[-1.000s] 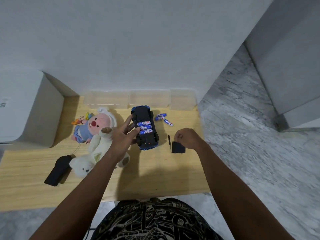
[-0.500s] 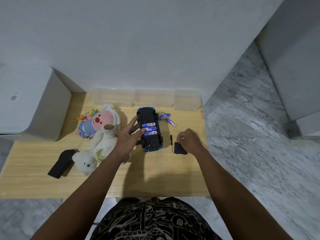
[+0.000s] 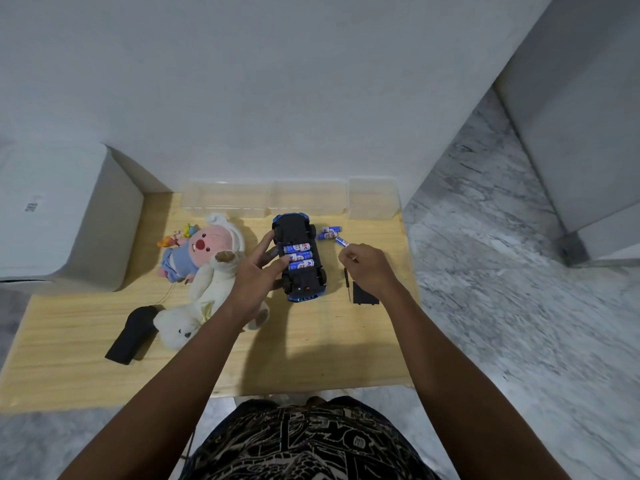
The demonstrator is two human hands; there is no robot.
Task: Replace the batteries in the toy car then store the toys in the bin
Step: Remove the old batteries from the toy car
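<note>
Plainly, the toy car point(image 3: 300, 259) is the landmark: it lies belly-up near the middle of the wooden table point(image 3: 86, 341), with three blue-and-white batteries point(image 3: 298, 255) seated in its open bay. It looks like light, rigid plastic, likely to skate on the smooth wood, so it is best held by its sides between the wheels. The left hand point(image 3: 254, 277) does roughly that, fingers spread against the car's left flank with fingertips on the batteries.

Behind the car, against the wall, stand clear plastic bins point(image 3: 266, 199), light and probably easy to shove. Left of the car sprawl a white plush bear point(image 3: 194, 306) and a pink-faced plush doll point(image 3: 204, 247), both soft and graspable anywhere; they crowd the left forearm. Further left lies a black remote-like object point(image 3: 133, 334).

Right of the car, the right hand point(image 3: 369, 266) is curled, seemingly pinching one loose battery point(image 3: 342, 241), though the grip is hard to confirm. Beside it lie spare batteries point(image 3: 329, 233), small, smooth and prone to rolling. Near the right wrist sit the black battery cover point(image 3: 363, 294) and a thin screwdriver point(image 3: 347, 284).
</note>
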